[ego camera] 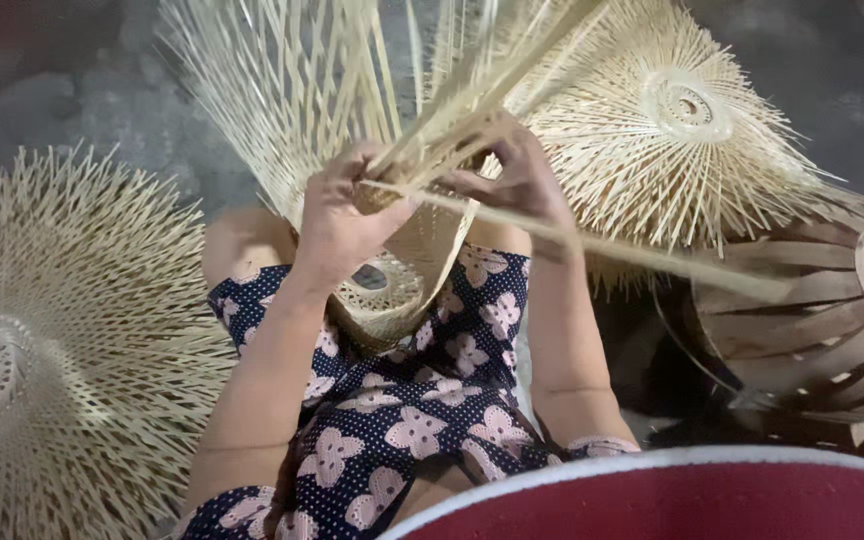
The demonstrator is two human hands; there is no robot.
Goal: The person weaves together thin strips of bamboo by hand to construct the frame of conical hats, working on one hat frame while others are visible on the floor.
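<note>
Head view: a weaver's left hand [337, 215] and right hand [517, 180] pinch bamboo strips [452, 120] on a half-woven bamboo shade [392, 285] resting in the lap, over a navy floral dress [422, 410]. Thin splints look liable to snap or spring loose if bent too sharply, and the weave could slacken should either grip slip. Left of the shade lies a finished woven piece [42, 350]; right, another [682, 130] and a brown slatted frame [812, 320], on a grey concrete floor [62, 100], dimly lit

Bare forearms and hands, no sleeves showing. The dress [422, 420] is dark navy with tiny white dots and large pale pink flowers, seemingly of thin cloth.
</note>
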